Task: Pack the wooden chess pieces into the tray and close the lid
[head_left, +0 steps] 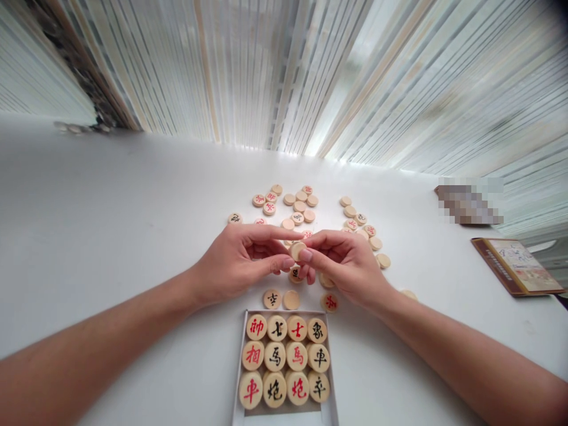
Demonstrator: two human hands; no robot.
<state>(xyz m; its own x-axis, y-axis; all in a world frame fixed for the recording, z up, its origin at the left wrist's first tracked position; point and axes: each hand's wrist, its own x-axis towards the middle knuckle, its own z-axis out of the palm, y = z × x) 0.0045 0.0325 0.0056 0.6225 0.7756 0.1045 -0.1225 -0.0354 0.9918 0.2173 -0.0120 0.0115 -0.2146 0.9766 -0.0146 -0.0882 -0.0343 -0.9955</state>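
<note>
Between my two hands, above the table, is a round wooden Chinese chess piece, its plain side toward me. My right hand pinches it, thumb on its right side. My left hand closes around its left edge with thumb and index finger. Below them lies a shallow white box filled with rows of pieces, red and black characters up. Just beyond the box's far edge are a black-marked piece, a blank-side piece and a red-marked piece.
Several loose pieces are scattered beyond my hands, some face up, others face down. More pieces lie to the right. A brown printed box is at the table's right edge, near a pixelated item. A striped curtain hangs behind the white table.
</note>
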